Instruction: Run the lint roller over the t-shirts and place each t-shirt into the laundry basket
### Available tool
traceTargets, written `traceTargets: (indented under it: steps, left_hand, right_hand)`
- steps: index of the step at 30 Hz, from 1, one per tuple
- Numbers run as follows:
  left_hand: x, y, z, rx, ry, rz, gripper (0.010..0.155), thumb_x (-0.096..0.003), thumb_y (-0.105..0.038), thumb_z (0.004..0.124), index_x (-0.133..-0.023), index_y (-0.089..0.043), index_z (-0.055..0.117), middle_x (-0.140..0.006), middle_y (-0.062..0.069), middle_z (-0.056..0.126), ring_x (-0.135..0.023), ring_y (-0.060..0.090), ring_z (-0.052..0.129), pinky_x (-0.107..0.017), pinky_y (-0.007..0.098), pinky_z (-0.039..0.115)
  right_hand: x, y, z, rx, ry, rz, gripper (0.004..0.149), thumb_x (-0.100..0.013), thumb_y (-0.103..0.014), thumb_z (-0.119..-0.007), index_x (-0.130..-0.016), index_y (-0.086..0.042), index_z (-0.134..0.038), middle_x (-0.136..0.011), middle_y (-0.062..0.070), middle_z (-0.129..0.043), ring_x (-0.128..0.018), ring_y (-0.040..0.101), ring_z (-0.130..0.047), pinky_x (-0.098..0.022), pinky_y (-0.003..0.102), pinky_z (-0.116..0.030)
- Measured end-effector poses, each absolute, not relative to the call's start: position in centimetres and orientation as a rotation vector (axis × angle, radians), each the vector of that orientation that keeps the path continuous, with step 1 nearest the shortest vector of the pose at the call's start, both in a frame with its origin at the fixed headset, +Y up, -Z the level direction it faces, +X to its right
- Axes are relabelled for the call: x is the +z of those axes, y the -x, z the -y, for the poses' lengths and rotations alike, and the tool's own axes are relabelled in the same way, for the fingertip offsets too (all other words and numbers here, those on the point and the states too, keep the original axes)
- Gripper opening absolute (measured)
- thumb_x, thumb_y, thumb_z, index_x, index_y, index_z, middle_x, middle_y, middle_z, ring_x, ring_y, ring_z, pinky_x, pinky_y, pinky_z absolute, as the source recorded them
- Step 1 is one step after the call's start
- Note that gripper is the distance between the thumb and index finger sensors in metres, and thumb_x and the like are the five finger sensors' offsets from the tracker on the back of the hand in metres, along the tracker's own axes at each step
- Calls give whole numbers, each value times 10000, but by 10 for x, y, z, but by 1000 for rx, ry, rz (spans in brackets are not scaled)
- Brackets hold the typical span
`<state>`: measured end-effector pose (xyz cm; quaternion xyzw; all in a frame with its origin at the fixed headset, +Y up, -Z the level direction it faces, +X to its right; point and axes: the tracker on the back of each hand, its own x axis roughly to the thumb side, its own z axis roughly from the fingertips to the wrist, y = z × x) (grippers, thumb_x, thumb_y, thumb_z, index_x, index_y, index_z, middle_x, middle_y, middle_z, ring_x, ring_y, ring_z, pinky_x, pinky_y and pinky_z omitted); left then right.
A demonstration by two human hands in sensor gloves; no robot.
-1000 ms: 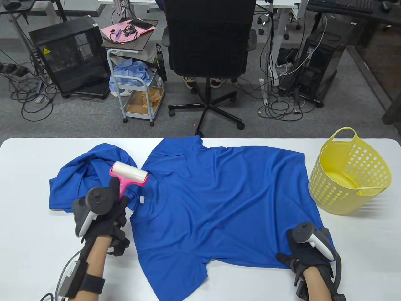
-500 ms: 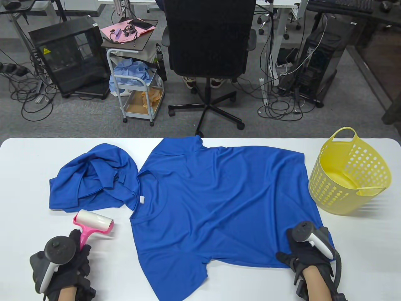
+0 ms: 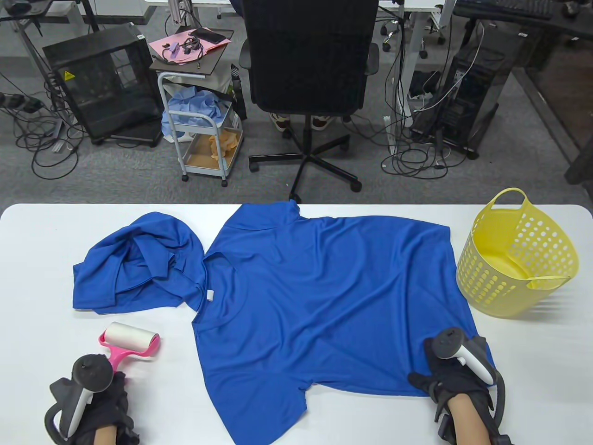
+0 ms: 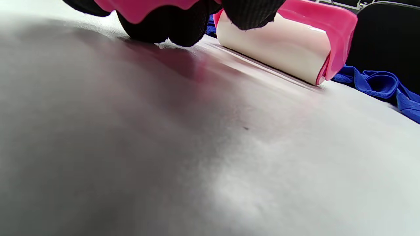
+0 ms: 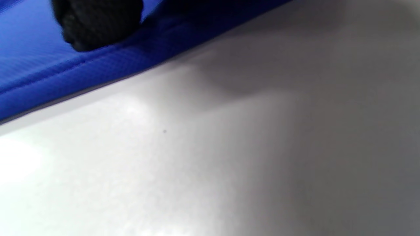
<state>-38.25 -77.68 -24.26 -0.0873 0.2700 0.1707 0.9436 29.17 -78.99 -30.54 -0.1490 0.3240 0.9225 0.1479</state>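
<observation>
Left of the spread blue t-shirt point(image 3: 324, 296), the left hand point(image 3: 99, 403) curls its fingers point(image 4: 252, 11) round the pink handle of the lint roller point(image 3: 129, 342), whose white roll rests on the white table point(image 3: 296, 417). Beyond the roller lies a crumpled blue t-shirt point(image 3: 139, 264). On the spread shirt's near right corner the right hand point(image 3: 456, 375) presses down; whether it pinches the cloth cannot be told. Right of that shirt, just apart, stands the yellow laundry basket point(image 3: 519, 255).

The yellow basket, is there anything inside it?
Nothing shows inside the yellow basket: only its bare yellow bottom. The near wall hides a strip of the floor, so something small and flat there cannot be ruled out. Both blue t-shirts, spread and crumpled, lie on the table.
</observation>
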Motion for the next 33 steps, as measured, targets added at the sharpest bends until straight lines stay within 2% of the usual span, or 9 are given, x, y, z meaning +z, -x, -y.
traceTargets:
  steps: [4, 6, 9, 12, 16, 21, 26, 31, 33]
  left_hand:
    - [-243, 381, 775, 330, 169, -567, 699, -564, -380, 675, -1114, -154, 307, -1091, 138, 539, -949, 406, 628, -683, 628, 544]
    - [-243, 378, 768, 362, 117, -561, 760, -559, -395, 700, -1115, -138, 250, -1121, 170, 440, -991, 445, 548, -685, 651, 508]
    - [-248, 364, 749, 389, -16, -456, 781, -547, -402, 737, -1116, -165, 257, -1146, 143, 382, -1045, 467, 451, -698, 674, 447]
    - [-255, 340, 735, 384, -91, -355, 767, -532, -433, 766, -1117, -232, 314, -1164, 61, 408, -1080, 448, 409, -711, 664, 408]
    - [-266, 292, 722, 361, -194, -224, 779, -501, -474, 808, -1111, -250, 379, -1157, 30, 483, -1100, 386, 453, -728, 626, 399]
    - [-277, 237, 710, 307, -207, -100, 809, -483, -529, 816, -1116, -259, 391, -1164, 16, 499, -1113, 357, 450, -739, 590, 377]
    - [-280, 201, 709, 272, -219, -31, 819, -478, -554, 809, -1119, -253, 397, -1165, 21, 509, -1116, 355, 449, -741, 587, 363]
    - [-279, 194, 717, 213, -205, -9, 825, -471, -569, 813, -1121, -248, 417, -1163, 21, 534, -1116, 351, 478, -741, 586, 371]
    - [-279, 195, 718, 211, -202, -6, 834, -470, -576, 814, -1123, -241, 418, -1163, 40, 536, -1115, 352, 481, -741, 586, 369]
  right_hand:
    - [-305, -292, 790, 2658, 429, -932, 829, -457, -568, -653, -1019, -372, -76, -1087, 50, 112, -962, 407, 78, -639, 716, -126]
    - [-305, -292, 790, 2661, 429, -930, 829, -456, -569, -653, -1019, -371, -78, -1089, 51, 108, -964, 408, 74, -640, 716, -130]
    - [-306, -292, 790, 2665, 430, -929, 829, -456, -569, -653, -1020, -369, -80, -1090, 53, 103, -965, 411, 69, -640, 718, -134]
    - [-306, -292, 790, 2668, 429, -927, 827, -456, -569, -653, -1021, -369, -82, -1091, 55, 101, -965, 412, 67, -640, 718, -136]
    - [-306, -292, 790, 2670, 429, -920, 827, -455, -571, -652, -1022, -368, -85, -1093, 55, 97, -967, 412, 64, -641, 716, -137]
    - [-306, -291, 790, 2673, 430, -918, 826, -455, -573, -650, -1022, -368, -86, -1093, 55, 96, -967, 412, 61, -640, 718, -139]
    - [-306, -291, 789, 2697, 425, -892, 824, -455, -579, -650, -1029, -361, -101, -1104, 63, 71, -976, 420, 36, -645, 719, -161]
    - [-305, -286, 784, 2745, 407, -824, 816, -475, -575, -665, -1039, -339, -125, -1123, 81, 13, -997, 440, -48, -662, 708, -219]
    - [-304, -278, 774, 2789, 377, -711, 806, -475, -568, -672, -1045, -334, -153, -1133, 80, -21, -1006, 436, -88, -668, 701, -246]
